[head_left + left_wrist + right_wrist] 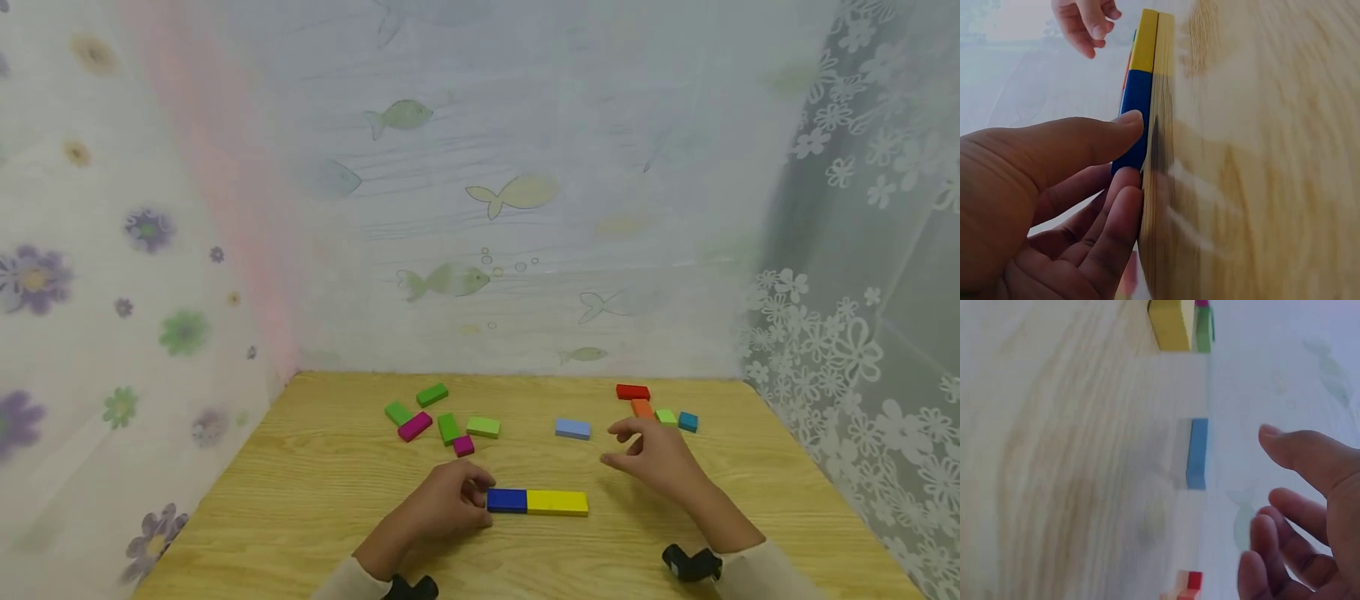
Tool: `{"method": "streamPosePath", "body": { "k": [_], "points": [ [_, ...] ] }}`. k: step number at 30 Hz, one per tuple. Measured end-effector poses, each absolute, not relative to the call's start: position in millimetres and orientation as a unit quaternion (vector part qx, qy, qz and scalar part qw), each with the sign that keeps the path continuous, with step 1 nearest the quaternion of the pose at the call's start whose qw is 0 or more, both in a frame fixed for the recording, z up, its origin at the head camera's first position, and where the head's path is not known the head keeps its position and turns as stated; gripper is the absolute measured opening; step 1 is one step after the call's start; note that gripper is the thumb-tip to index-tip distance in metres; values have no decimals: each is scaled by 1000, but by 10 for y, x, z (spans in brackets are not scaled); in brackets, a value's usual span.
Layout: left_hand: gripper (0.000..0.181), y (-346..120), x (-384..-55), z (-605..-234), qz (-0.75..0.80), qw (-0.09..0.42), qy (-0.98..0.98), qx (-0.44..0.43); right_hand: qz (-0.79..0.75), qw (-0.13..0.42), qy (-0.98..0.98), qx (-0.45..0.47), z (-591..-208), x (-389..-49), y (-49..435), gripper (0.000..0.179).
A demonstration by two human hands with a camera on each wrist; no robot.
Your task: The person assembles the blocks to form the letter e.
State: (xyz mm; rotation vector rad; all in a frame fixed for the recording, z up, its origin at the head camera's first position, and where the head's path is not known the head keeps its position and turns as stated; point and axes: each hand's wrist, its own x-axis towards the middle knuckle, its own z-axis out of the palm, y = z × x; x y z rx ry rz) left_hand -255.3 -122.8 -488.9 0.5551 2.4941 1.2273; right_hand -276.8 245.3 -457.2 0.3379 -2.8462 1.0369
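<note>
On the wooden table, a dark blue block [507, 501] lies end to end with a longer yellow block [557, 502], making one straight row. My left hand [450, 502] is at the row's left end; its thumb and fingers pinch the dark blue block, the thumb lying across its side in the left wrist view. My right hand [660, 460] hovers to the right of the row with thumb and fingers apart, holding nothing. Nearest it are a light blue block [573, 429] and an orange block [642, 408], which the hand partly covers in the head view.
Green blocks [448, 429], a lighter green one [483, 427] and magenta blocks [415, 427] lie scattered at the back left. A red block [633, 392], a lime block [666, 417] and a teal block [688, 422] are at the back right. A patterned curtain [525, 250] hangs behind the table.
</note>
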Motion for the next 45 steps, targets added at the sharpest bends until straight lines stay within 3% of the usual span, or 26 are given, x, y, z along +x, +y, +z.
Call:
{"method": "streamPosePath", "body": {
  "k": [8,14,34,45],
  "points": [
    [40,-1267,-2548,-4841,453,167,855,192,289,133,-943,99,-4500,-2952,2605,46],
    [39,-1262,-2550,-4824,451,165,856,190,266,149,-951,59,-4496,-3097,2682,48],
    [33,-1253,-2531,-4823,434,150,867,191,320,67,-943,-57,-4695,-3476,2917,62],
    [32,-1252,-2549,-4842,432,145,869,192,289,23,-952,-96,-4715,-3454,2916,71]
  ]
}}
